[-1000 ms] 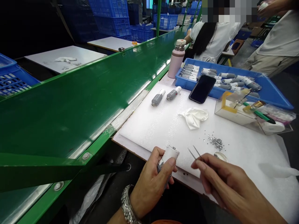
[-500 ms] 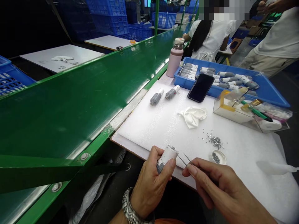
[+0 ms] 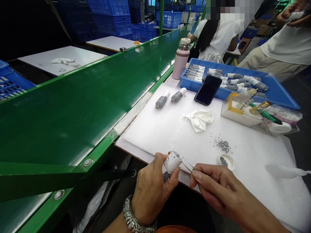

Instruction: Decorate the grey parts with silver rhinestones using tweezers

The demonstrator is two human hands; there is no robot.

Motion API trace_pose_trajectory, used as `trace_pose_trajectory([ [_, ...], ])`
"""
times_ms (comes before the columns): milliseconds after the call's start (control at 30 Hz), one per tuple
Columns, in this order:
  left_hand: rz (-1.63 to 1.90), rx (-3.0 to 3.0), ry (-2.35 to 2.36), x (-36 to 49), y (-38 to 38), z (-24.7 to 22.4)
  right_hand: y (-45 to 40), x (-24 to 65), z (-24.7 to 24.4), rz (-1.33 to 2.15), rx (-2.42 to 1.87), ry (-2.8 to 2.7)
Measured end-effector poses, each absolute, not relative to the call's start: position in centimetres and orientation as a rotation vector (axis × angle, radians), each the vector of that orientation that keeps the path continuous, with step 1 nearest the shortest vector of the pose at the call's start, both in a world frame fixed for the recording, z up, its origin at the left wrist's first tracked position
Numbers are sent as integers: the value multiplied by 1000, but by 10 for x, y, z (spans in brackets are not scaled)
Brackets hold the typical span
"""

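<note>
My left hand (image 3: 153, 186) grips a white-and-grey cylindrical part (image 3: 173, 161), its white open end tilted up toward the right. In my right hand (image 3: 216, 187) are metal tweezers (image 3: 187, 165), pinched between thumb and fingers, with the tips at the part's white rim. Whether the tips hold anything is too small to tell. Beyond my right hand, a small white cap (image 3: 227, 161) holds tiny silvery pieces, and a loose pile of similar pieces (image 3: 223, 145) lies behind it. Two more white-and-grey cylindrical parts (image 3: 162, 100) lie farther back on the white foam sheet (image 3: 150, 136).
A green conveyor belt (image 3: 80, 106) runs along the left. Toward the back are a pink bottle (image 3: 180, 60), a phone (image 3: 208, 90), a white cloth (image 3: 200, 120), a clear box of tools (image 3: 243, 116) and a blue tray (image 3: 284, 94) of cylindrical parts. Two people are beyond.
My left hand has turned the cylindrical part, so its white side faces me differently and it sits slightly farther left. The tweezers have followed leftward to its rim.
</note>
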State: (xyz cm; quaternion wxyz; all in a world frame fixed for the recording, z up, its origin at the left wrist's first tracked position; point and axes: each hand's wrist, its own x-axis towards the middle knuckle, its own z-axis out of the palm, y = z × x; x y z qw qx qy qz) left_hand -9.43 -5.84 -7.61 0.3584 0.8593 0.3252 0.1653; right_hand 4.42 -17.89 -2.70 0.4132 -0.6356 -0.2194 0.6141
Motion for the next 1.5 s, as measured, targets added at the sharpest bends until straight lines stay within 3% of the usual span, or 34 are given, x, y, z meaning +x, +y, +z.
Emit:
trace_pose_trajectory([
  [67, 439, 2296, 827, -96, -57, -78, -178, 40, -33, 1454, -1676, -615],
  [233, 447, 2419, 797, -96, -53, -79, -175, 29, -48, 741, -1982, -1182],
  [367, 462, 2454, 795, -95, -52, -80, -173, 36, -49, 841, -1973, -1156],
  [567, 516, 2465, 778, -95, -51, -86, -170, 45, -49, 1295, -1762, -829],
  [867, 401, 2245, 809, -84, -44, -70, -169, 51, -34, 1029, -1884, -997],
  [1300, 323, 1844, 832, -77, -51, -57, -185, 53, -20, 974, -2057, -1063],
  [1500, 126, 1495, 734, -77, -38, -53, -190, 55, -20, 1161, -1898, -891],
])
